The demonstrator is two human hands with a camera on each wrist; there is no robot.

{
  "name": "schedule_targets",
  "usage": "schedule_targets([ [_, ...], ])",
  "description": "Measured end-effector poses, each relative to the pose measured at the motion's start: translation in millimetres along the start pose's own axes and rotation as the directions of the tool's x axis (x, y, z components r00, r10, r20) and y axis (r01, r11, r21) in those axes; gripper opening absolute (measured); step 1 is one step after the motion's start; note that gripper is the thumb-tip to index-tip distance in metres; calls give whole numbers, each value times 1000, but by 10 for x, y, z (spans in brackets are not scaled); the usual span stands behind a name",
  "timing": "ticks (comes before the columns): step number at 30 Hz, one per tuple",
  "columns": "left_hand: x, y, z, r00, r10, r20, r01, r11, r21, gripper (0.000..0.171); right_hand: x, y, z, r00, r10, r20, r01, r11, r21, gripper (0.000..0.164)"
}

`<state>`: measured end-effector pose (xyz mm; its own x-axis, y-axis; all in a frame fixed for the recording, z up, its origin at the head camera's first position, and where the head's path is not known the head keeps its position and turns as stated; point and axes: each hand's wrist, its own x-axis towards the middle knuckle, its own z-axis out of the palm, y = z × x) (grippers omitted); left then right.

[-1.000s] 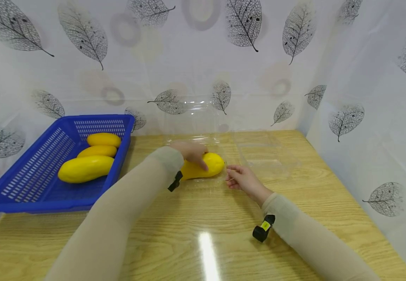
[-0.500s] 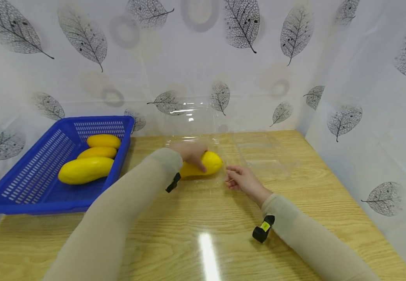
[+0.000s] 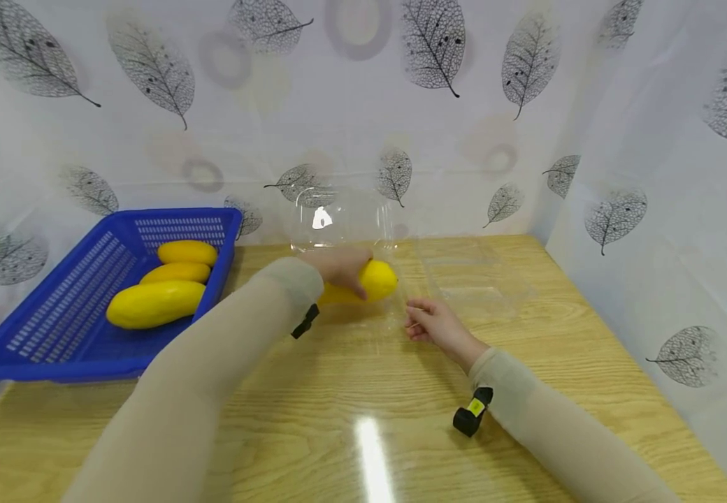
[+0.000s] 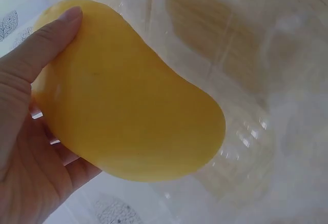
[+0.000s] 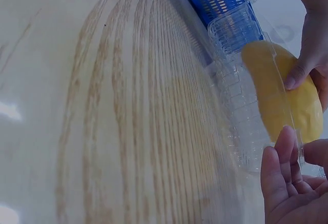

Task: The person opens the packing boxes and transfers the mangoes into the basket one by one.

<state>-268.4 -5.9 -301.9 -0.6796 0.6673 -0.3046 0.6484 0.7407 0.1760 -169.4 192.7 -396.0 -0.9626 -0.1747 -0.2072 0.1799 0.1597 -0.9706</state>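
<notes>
My left hand (image 3: 341, 267) grips a yellow mango (image 4: 128, 101), with the thumb across its top and the fingers beneath. The mango hangs over a clear plastic clamshell box (image 5: 241, 106), apart from the box floor, where its shadow falls in the left wrist view. Behind that hand the box's see-through lid (image 3: 363, 218) stands raised. At the box's right edge, my right hand (image 3: 435, 325) pinches the thin plastic rim between thumb and fingers, as the right wrist view shows. Much of the mango's left part is hidden by the left hand in the head view.
A blue slotted basket (image 3: 131, 367) stands at the left with three more mangoes, the nearest mango (image 3: 156, 305) being the largest in view. To the right lies another clear plastic container (image 3: 473, 276). A leaf-print curtain (image 3: 363, 126) closes off the back of the wooden table (image 3: 313, 419).
My left hand has raised the mango a little off the box and moved it slightly back. The raised lid has shifted in its tilt. My right hand has stayed at the rim.
</notes>
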Motion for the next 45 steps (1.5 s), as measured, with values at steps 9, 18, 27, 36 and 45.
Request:
schedule_targets([
  [9,-99,13,-148,1000,15,-10,-15,1000,7,58,-16,-12,15,1000,-3,11,3,1000,-8,45],
  [18,-191,1,-164,1000,18,-18,-18,1000,22,55,-7,-17,48,1000,-1,15,1,1000,-3,45],
  [27,-245,-36,-176,1000,2,-15,-1,996,87,50,-11,-23,56,1000,19,3,-19,1000,-12,45],
  [36,-400,-41,-231,996,-69,53,68,997,26,50,-12,-26,46,1000,20,4,-20,1000,-21,46],
  [45,-490,-119,-320,1000,-16,16,15,1000,23,59,-15,-23,46,1000,15,9,-15,1000,-19,46],
])
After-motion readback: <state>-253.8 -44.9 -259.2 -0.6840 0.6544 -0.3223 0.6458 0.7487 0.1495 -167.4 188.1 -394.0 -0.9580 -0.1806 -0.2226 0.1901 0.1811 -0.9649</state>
